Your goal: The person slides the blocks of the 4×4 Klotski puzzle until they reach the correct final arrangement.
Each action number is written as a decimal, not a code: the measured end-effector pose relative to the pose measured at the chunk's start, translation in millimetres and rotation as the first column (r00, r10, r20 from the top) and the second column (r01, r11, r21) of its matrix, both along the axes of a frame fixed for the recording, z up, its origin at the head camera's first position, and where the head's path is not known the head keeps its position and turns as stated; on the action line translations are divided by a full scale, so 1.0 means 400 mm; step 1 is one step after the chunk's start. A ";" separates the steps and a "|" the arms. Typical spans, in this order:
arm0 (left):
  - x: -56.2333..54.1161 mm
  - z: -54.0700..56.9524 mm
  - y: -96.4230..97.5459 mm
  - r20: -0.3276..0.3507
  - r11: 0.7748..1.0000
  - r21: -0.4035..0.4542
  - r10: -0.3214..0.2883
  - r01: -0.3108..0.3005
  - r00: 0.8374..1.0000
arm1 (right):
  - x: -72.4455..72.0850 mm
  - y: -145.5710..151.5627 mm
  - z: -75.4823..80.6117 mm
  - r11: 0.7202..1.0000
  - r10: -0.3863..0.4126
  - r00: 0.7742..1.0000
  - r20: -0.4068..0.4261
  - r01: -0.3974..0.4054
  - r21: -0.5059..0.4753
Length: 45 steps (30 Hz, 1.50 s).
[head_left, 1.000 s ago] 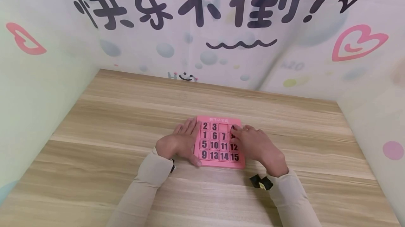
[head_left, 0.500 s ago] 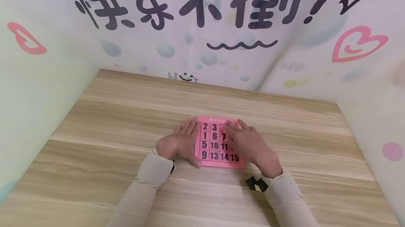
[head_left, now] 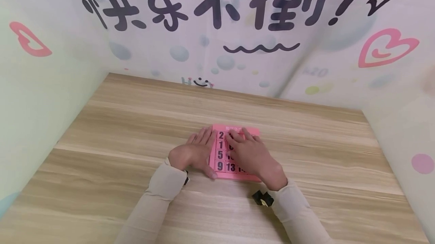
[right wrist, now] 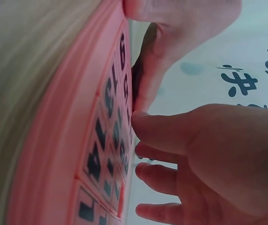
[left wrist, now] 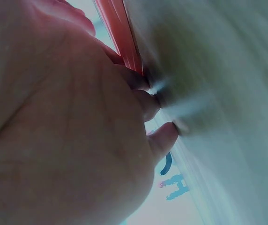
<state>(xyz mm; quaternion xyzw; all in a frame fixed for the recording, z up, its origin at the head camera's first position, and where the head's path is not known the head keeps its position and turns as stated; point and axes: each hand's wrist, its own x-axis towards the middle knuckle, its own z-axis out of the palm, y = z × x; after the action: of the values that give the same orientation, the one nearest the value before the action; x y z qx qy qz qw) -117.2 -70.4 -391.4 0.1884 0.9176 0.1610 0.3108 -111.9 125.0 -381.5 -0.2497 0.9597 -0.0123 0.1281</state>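
Note:
A pink sliding number puzzle (head_left: 234, 176) lies flat on the table, black digits on its square tiles. Along its left edge rests my left hand (head_left: 195, 155), fingers stretched out and thumb at the near left corner. The left wrist view shows those fingertips down on the table beside the puzzle's side (left wrist: 120, 33). My right hand (head_left: 253, 157) is over the right part of the board, its fingertips at the upper tiles. In the right wrist view the right thumb (right wrist: 157, 129) touches the tiles. Tiles 2, 1, 5, 9 and 13 show; the right hand hides most others.
The wood-grain table (head_left: 129, 123) stretches out around the puzzle. White printed walls (head_left: 153, 55) with writing, hearts and bubbles enclose it at the back and sides. A small black item (head_left: 263, 198) sits at the right wrist.
My right hand has moved left across the board, from the right column to the tiles near 3 and 6, covering more digits. The left hand stays in place.

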 end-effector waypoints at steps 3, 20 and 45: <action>-0.001 0.001 0.000 -0.002 1.000 -0.007 -0.003 0.003 1.000 | 0.001 -0.002 -0.002 1.000 -0.003 1.000 -0.006 0.004 0.012; 0.000 0.004 0.001 -0.007 1.000 -0.002 0.000 0.000 1.000 | 0.000 0.012 0.011 0.999 -0.022 0.999 0.049 0.021 0.031; 0.001 0.003 0.002 0.000 1.000 0.015 0.013 -0.013 1.000 | -0.010 0.041 0.024 0.998 -0.058 0.994 0.093 0.054 0.045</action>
<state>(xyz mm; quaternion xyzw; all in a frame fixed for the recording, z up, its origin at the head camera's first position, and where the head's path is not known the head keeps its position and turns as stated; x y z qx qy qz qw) -116.7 -69.7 -390.3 0.1849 0.9175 0.1700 0.3083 -115.8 141.2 -371.7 -0.2193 0.9593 -0.0074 0.1779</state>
